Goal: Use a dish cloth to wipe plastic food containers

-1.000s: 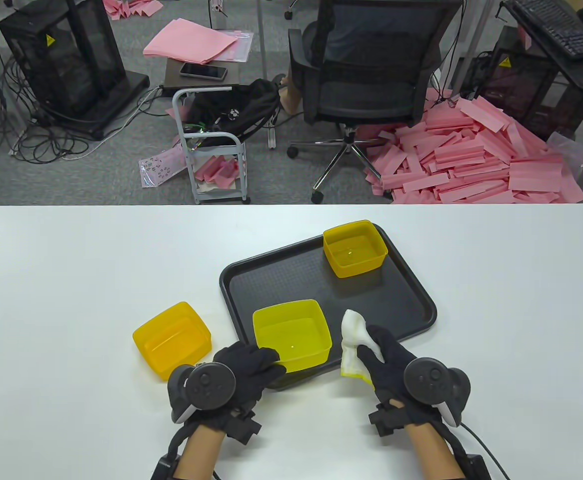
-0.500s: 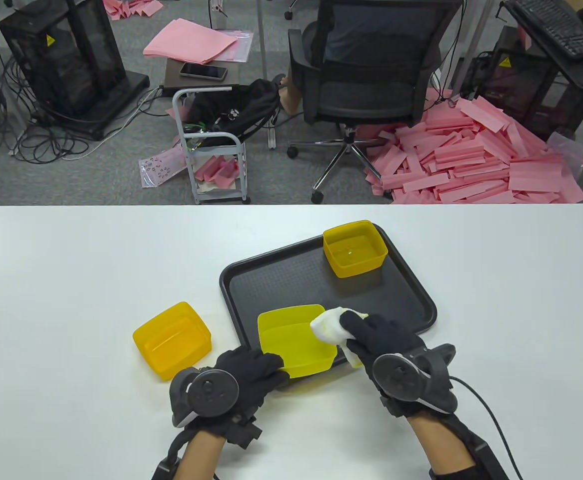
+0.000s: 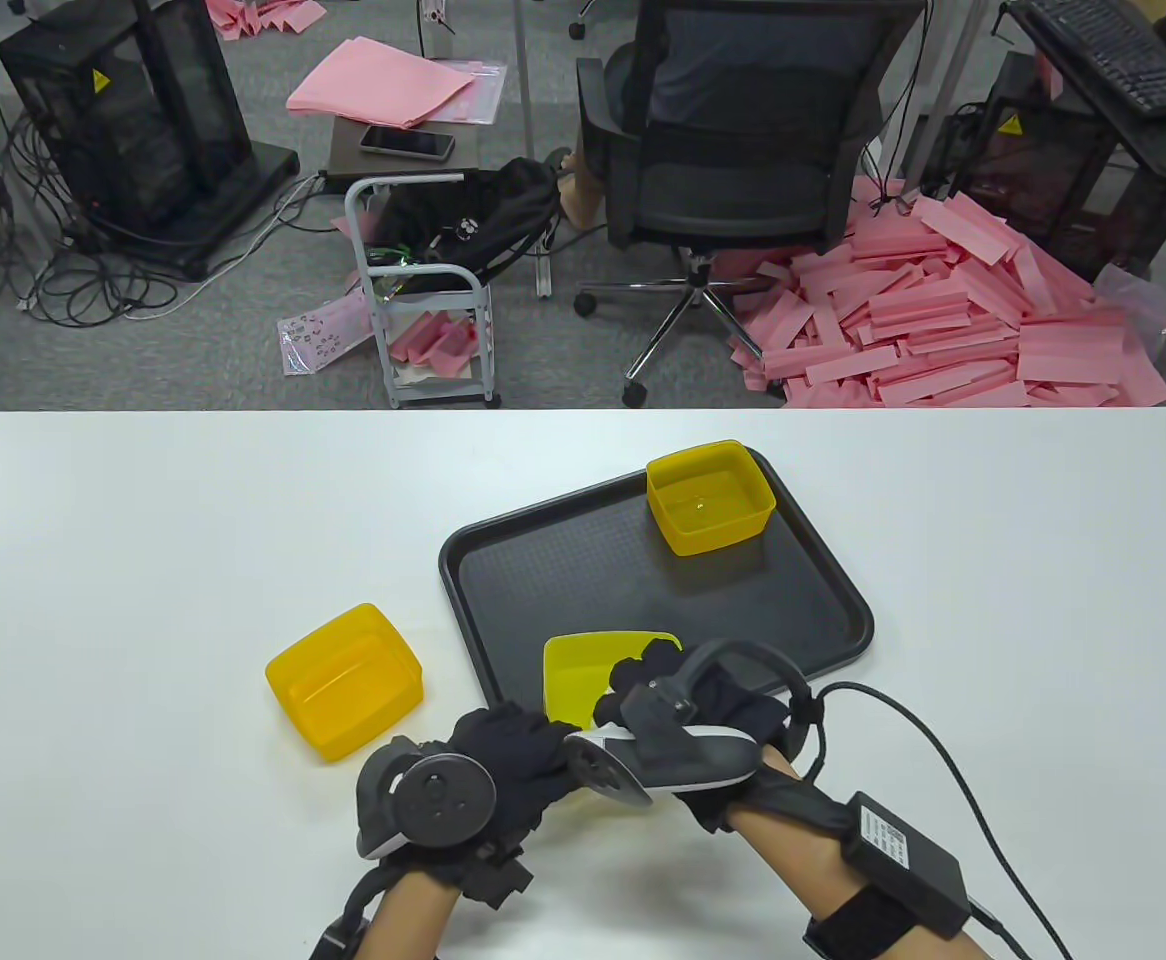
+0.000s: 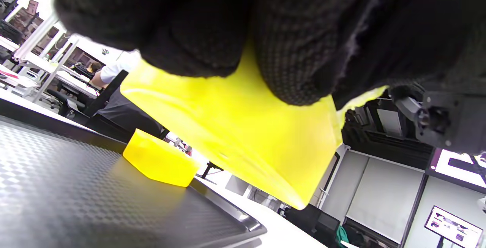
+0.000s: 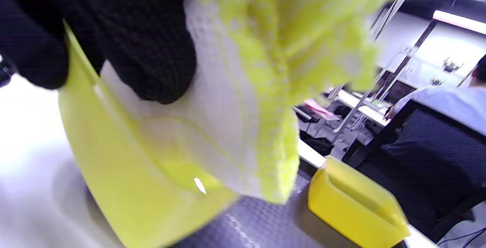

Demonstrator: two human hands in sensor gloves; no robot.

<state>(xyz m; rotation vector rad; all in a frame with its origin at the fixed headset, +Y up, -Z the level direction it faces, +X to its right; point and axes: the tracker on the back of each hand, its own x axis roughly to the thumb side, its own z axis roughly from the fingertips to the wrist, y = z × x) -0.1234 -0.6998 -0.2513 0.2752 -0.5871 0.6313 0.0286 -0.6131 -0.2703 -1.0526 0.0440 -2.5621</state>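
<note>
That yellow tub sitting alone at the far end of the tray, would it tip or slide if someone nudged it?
The far yellow tub looks low and wide, so it would probably slide rather than tip. It seems thin, translucent plastic and empty, so likely light. The black tray has a textured surface, which may slow sliding a little.

Three containers [image 3: 710,498], one tray [image 3: 563,570] (cloth [image 5: 243,100] probably one).

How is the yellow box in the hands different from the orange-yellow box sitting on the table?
The held container is lemon yellow; the orange container is darker. The held one is tilted, lifted by the left hand; the orange one sits flat, untouched. The right hand presses a cloth into the held one. Both are open-topped plastic boxes.
</note>
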